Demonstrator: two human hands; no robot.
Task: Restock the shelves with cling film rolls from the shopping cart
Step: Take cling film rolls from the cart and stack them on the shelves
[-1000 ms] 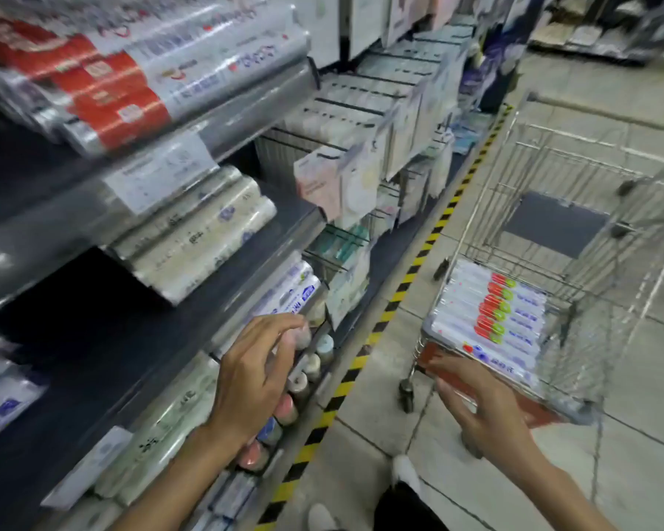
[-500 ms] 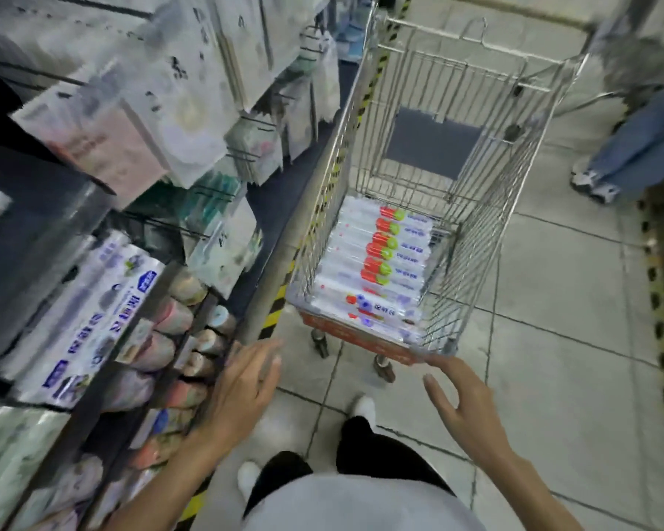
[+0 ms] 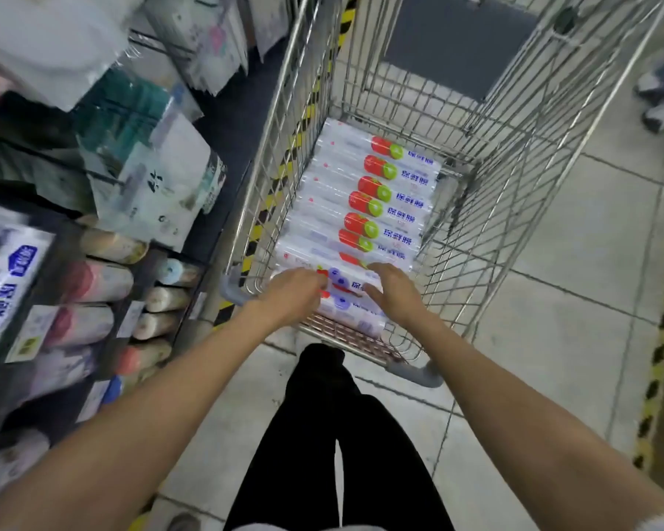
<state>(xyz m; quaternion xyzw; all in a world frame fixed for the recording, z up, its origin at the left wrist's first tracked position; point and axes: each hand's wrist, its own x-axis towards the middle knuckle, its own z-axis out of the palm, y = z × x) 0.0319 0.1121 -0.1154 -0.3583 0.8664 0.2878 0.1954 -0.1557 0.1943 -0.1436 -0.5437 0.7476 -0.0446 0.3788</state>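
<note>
Reaching from beside the left-hand shelves [image 3: 93,270] into the shopping cart [image 3: 263,193].
Left hand [image 3: 292,297] and right hand [image 3: 397,295], slightly apart, lie on the nearest cling film roll [image 3: 347,286]; whether either grips it is unclear. More rolls [image 3: 365,203] lie beyond.

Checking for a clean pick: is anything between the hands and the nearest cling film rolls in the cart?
Nothing visible does. The left hand and right hand reach through the cart's open top and touch the nearest cling film rolls directly.
</note>
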